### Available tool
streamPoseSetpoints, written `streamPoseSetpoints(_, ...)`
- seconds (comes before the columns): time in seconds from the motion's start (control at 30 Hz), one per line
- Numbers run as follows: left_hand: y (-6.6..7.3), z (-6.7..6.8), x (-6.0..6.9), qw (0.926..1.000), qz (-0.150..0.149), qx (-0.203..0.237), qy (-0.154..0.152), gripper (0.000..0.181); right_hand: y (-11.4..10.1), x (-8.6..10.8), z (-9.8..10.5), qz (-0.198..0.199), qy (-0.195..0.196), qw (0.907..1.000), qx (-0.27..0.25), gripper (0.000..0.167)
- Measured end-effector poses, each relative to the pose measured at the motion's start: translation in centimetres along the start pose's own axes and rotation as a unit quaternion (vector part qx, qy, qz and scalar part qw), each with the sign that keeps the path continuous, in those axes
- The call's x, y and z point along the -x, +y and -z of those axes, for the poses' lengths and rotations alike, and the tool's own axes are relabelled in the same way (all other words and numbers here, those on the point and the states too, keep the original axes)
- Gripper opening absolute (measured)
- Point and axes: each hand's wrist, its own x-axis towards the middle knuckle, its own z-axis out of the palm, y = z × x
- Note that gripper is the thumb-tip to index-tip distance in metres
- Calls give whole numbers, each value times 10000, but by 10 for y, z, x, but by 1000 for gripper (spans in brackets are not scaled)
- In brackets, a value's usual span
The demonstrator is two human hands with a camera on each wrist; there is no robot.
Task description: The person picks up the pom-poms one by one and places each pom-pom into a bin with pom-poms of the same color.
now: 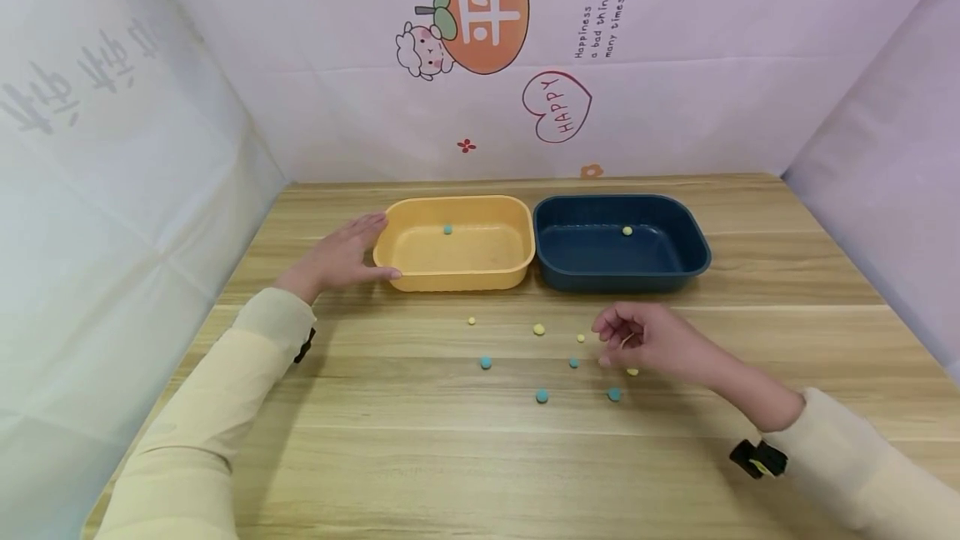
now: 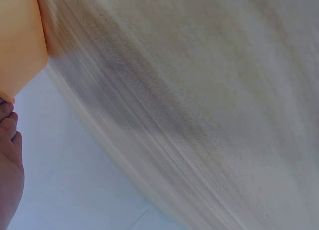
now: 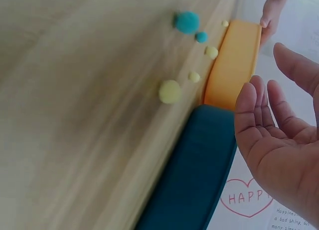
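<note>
My left hand rests on the left end of a yellow-orange tray. Its thumb is stretched along the front rim and the fingers lie at the left rim. Over the table, in front of a dark blue tray, hovers my right hand; the right wrist view shows its fingers loosely bent, the thumb apart and nothing between. Small yellow balls and turquoise balls lie scattered nearby. One yellow ball is partly covered by the right hand. The yellow-orange tray holds a turquoise ball, the blue one a yellow ball.
Both trays stand side by side towards the back of the wooden table. A printed white cloth hangs behind it, and white cloth also covers the left and right sides.
</note>
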Motion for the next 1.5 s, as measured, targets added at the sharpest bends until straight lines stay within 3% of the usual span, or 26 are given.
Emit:
streamPoseSetpoints(0.33, 1, 0, -1, 10000, -60, -21, 53, 106, 11, 21, -13, -117, -202, 9997, 106, 31)
streamPoseSetpoints(0.7, 3, 1, 1, 10000, 48, 80, -2, 107, 20, 34, -24, -191, -76, 9997, 159, 28)
streamPoseSetpoints(1.5, 0, -2, -1, 10000, 11, -53, 13, 106, 27, 38, -39, -308, 42, 9988, 374, 22)
